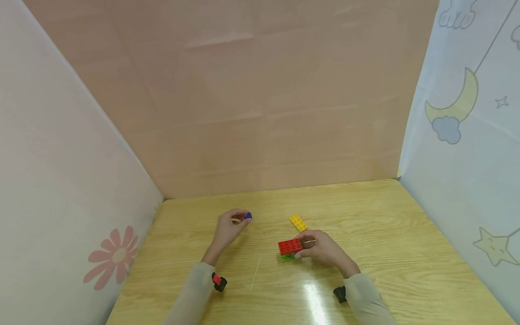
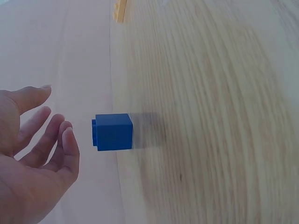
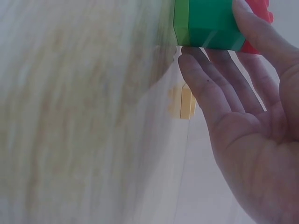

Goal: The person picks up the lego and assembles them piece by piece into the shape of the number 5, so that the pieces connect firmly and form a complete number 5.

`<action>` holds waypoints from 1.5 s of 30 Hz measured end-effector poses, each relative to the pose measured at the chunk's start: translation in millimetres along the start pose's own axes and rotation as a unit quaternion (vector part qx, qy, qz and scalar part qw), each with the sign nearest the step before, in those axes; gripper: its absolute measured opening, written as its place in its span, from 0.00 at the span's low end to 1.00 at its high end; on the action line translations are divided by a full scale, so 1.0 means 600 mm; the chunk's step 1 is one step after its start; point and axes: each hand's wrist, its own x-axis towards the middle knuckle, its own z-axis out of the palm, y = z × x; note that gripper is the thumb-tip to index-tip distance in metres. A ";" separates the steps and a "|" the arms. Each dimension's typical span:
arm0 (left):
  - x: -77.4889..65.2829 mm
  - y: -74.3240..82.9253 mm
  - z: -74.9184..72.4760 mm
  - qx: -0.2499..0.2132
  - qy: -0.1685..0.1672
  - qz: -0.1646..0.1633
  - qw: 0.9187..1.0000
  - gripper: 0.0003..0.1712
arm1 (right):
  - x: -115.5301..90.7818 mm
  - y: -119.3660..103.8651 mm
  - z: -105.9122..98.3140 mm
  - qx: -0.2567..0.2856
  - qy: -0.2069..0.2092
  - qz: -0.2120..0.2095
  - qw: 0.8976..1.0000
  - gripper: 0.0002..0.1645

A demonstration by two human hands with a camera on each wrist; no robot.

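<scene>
A blue toy brick point(image 2: 114, 132) stands on the table in the left wrist view, its studs facing up. My left hand point(image 2: 39, 154) is just above it, thumb and fingers loosely bent, with a gap between them and the brick. On the right, my right hand point(image 1: 322, 248) grips a small stack of toy bricks between thumb and fingers. The stack has a red brick point(image 1: 290, 246) on top and green point(image 3: 215, 23) below, with a lighter green layer point(image 3: 181, 23) at the bottom. Whether the stack touches the table, I cannot tell.
A flat yellow brick point(image 1: 298, 222) lies on the wooden table point(image 1: 365, 212) behind the right hand. A tan panel point(image 1: 260, 113) closes off the back, and pale printed panels stand at the left point(image 1: 61, 135) and right point(image 1: 459, 180).
</scene>
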 end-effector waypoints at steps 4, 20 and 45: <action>0.001 -0.008 -0.003 0.004 0.006 -0.009 1.000 0.18 | 0.000 0.000 0.002 0.001 -0.003 -0.003 1.000 0.22; 0.014 -0.032 0.011 0.042 0.062 -0.035 0.997 0.28 | 0.000 -0.001 0.005 -0.010 0.001 -0.005 1.000 0.24; 0.026 -0.042 0.039 0.032 0.062 -0.077 0.995 0.34 | 0.002 0.015 0.007 -0.022 0.001 -0.015 1.000 0.26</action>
